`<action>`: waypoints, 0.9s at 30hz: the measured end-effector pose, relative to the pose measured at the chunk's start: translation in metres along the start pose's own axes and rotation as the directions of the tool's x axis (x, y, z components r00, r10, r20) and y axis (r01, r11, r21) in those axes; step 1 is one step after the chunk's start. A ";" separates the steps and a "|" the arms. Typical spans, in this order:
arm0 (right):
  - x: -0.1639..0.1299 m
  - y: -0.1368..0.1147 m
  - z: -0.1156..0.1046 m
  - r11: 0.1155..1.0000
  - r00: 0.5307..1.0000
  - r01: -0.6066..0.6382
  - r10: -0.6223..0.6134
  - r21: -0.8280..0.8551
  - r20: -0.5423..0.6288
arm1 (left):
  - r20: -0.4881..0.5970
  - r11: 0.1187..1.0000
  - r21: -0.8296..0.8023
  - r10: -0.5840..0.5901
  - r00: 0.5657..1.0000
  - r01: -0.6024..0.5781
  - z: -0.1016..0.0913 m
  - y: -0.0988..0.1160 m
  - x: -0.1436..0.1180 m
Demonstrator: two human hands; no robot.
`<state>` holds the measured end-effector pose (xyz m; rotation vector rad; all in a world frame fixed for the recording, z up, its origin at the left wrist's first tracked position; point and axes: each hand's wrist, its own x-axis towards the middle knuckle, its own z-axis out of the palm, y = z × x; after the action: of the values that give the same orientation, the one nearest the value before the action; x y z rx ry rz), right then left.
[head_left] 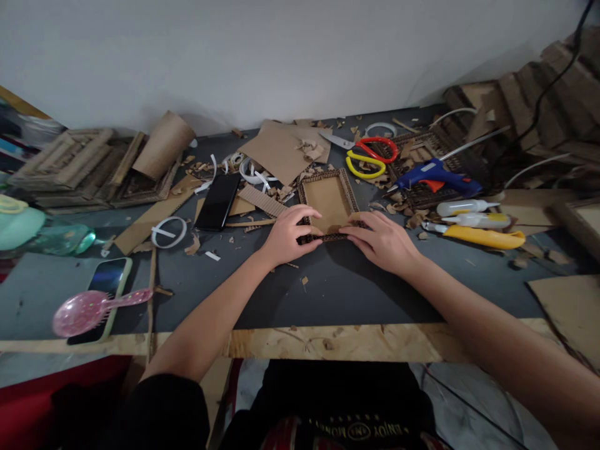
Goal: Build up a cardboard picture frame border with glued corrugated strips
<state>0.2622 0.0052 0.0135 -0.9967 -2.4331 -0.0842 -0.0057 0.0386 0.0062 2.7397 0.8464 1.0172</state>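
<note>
A small rectangular cardboard frame [349, 190] with corrugated walls and a flat brown base lies on the dark table in front of me. My left hand [287, 237] is closed at its near left corner, thumb along the near wall and fingers over the left side. At the near right corner, my right hand [387, 242] grips the near wall between thumb and fingers. The fingertips of both hands cover part of that near wall. A ribbed cardboard strip [263, 201] lies beside the left hand's fingers.
Red-and-yellow-handled scissors [365, 164], a blue glue gun [438, 177], glue bottles [482, 220] and a yellow cutter [485, 237] lie to the right. Leftward are a black phone [217, 201], a white ring [169, 232] and a pink hairbrush [82, 312]. Cardboard pieces are stacked at both sides.
</note>
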 end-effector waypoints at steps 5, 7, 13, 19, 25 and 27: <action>0.003 -0.005 0.003 0.998 0.999 -0.021 0.020 -0.059 -0.026 | -0.026 1.000 0.031 -0.001 1.000 0.002 -0.002 0.002 -0.001; 0.004 -0.007 0.004 0.995 0.999 -0.032 0.030 -0.091 -0.031 | -0.034 0.996 0.071 -0.046 0.998 0.048 -0.001 0.007 -0.001; 0.007 -0.010 0.009 0.997 0.999 -0.046 0.045 -0.056 -0.010 | -0.069 0.977 0.122 -0.167 0.984 0.174 0.012 0.032 0.005; 0.009 -0.011 0.013 0.997 0.998 -0.058 0.058 -0.059 -0.007 | -0.014 0.971 0.129 -0.200 0.980 0.200 0.020 0.040 0.009; 0.007 -0.010 0.009 0.997 0.999 -0.042 0.042 -0.057 -0.003 | 0.000 0.974 0.150 -0.173 0.985 0.171 0.020 0.034 0.009; 0.006 -0.009 0.009 0.998 0.999 -0.051 0.051 -0.048 -0.002 | 0.000 0.976 0.144 -0.163 0.987 0.161 0.021 0.033 0.009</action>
<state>0.2491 0.0048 0.0096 -1.0787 -2.4137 -0.1255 0.0287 0.0176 0.0046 2.7311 1.1626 0.9434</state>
